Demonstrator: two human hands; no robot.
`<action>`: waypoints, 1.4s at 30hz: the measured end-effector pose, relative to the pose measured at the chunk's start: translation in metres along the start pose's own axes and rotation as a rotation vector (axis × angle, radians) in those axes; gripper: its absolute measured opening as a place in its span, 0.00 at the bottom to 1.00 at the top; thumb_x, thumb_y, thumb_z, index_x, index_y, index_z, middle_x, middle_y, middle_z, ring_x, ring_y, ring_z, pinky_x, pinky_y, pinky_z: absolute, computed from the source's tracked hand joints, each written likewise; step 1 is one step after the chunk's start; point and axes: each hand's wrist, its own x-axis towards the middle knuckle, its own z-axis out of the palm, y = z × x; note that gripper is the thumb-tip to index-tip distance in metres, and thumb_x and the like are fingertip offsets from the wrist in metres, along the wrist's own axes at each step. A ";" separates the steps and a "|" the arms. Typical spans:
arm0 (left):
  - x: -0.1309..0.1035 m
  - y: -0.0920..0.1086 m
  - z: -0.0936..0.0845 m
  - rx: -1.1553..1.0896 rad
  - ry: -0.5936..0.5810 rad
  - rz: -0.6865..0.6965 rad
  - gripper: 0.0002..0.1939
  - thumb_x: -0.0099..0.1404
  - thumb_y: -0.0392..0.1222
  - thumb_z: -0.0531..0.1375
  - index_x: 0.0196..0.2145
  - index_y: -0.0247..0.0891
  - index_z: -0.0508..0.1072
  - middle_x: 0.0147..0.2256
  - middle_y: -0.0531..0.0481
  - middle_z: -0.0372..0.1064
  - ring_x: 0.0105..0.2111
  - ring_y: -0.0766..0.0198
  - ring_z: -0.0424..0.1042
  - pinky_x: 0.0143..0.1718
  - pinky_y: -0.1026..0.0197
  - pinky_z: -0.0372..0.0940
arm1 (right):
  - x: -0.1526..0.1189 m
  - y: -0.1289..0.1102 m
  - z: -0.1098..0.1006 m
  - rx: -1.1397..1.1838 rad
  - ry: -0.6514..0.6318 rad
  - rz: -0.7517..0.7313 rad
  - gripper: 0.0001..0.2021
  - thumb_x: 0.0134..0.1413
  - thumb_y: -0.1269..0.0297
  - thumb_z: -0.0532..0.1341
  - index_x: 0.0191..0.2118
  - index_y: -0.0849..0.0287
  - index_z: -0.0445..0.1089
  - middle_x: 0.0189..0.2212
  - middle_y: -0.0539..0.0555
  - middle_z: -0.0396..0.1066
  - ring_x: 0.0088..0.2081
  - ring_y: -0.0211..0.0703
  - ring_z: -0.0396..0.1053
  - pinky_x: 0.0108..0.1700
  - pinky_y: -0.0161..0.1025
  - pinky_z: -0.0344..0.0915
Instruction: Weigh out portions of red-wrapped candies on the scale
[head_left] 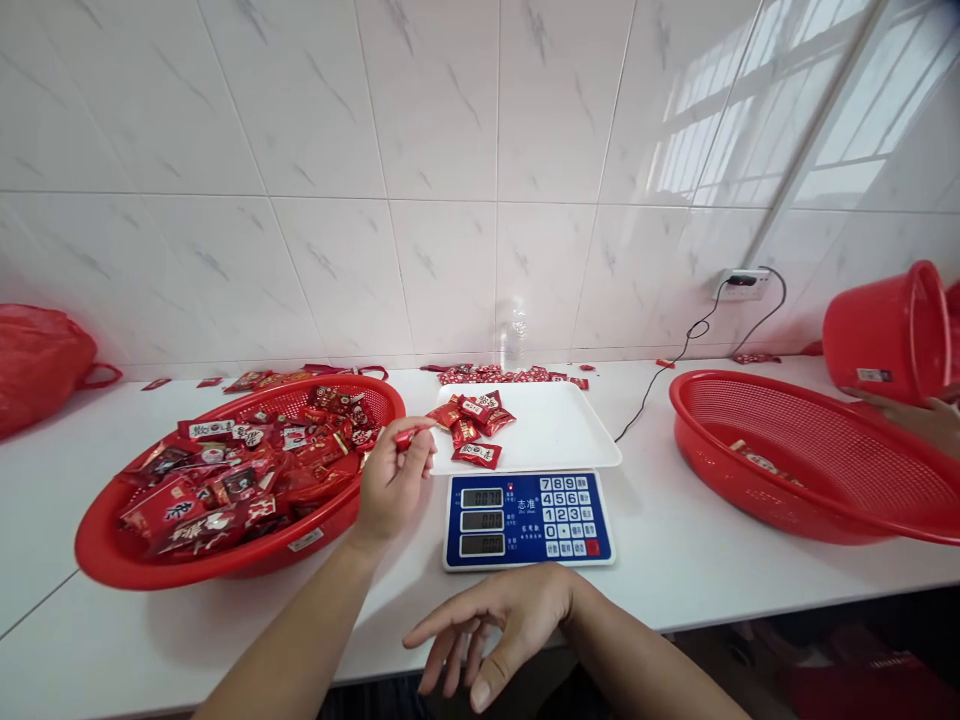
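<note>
My left hand is closed on a small red packet, between the left basket and the scale's tray. Several red packets lie on the left part of the white tray. Below the tray is the scale's blue panel, with lit number displays. My right hand hangs in front of the panel near the table's front edge, fingers apart and holding nothing. A red basket at the left holds many red packets.
At the right stands another red basket with a few packets inside. Behind it a person's hand touches a red bucket. Packets line the wall. A black cable runs to a socket; a red bag sits far left.
</note>
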 end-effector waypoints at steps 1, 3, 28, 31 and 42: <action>-0.008 -0.005 -0.002 -0.012 0.017 0.014 0.10 0.68 0.47 0.56 0.42 0.40 0.69 0.28 0.53 0.65 0.23 0.69 0.64 0.23 0.67 0.62 | -0.004 -0.006 0.002 -0.010 0.019 -0.024 0.44 0.38 0.59 0.73 0.63 0.57 0.59 0.48 0.60 0.71 0.46 0.40 0.72 0.47 0.34 0.68; -0.020 -0.017 -0.005 -0.028 0.036 0.028 0.09 0.68 0.46 0.56 0.42 0.40 0.69 0.28 0.53 0.65 0.24 0.70 0.64 0.24 0.67 0.62 | -0.016 -0.024 0.006 -0.045 0.137 -0.084 0.31 0.48 0.57 0.69 0.57 0.62 0.65 0.45 0.60 0.73 0.46 0.41 0.72 0.50 0.39 0.67; -0.023 -0.041 -0.011 -0.142 0.040 -0.248 0.13 0.66 0.52 0.57 0.40 0.40 0.70 0.28 0.53 0.65 0.24 0.69 0.63 0.23 0.66 0.61 | -0.040 -0.091 -0.108 -1.248 1.071 0.373 0.23 0.58 0.59 0.59 0.58 0.59 0.62 0.51 0.61 0.68 0.53 0.52 0.63 0.53 0.49 0.61; -0.024 -0.041 -0.011 -0.139 0.040 -0.250 0.13 0.66 0.52 0.57 0.40 0.40 0.70 0.28 0.53 0.66 0.24 0.69 0.63 0.23 0.66 0.61 | -0.042 -0.093 -0.109 -1.240 1.052 0.373 0.23 0.56 0.60 0.61 0.57 0.59 0.64 0.49 0.60 0.68 0.51 0.50 0.64 0.52 0.48 0.63; -0.025 -0.043 -0.011 -0.147 0.021 -0.244 0.13 0.66 0.51 0.56 0.40 0.39 0.70 0.28 0.53 0.65 0.23 0.69 0.63 0.23 0.67 0.61 | -0.039 -0.103 -0.114 -1.254 0.918 0.395 0.23 0.56 0.62 0.60 0.58 0.54 0.66 0.50 0.58 0.67 0.51 0.50 0.64 0.53 0.47 0.61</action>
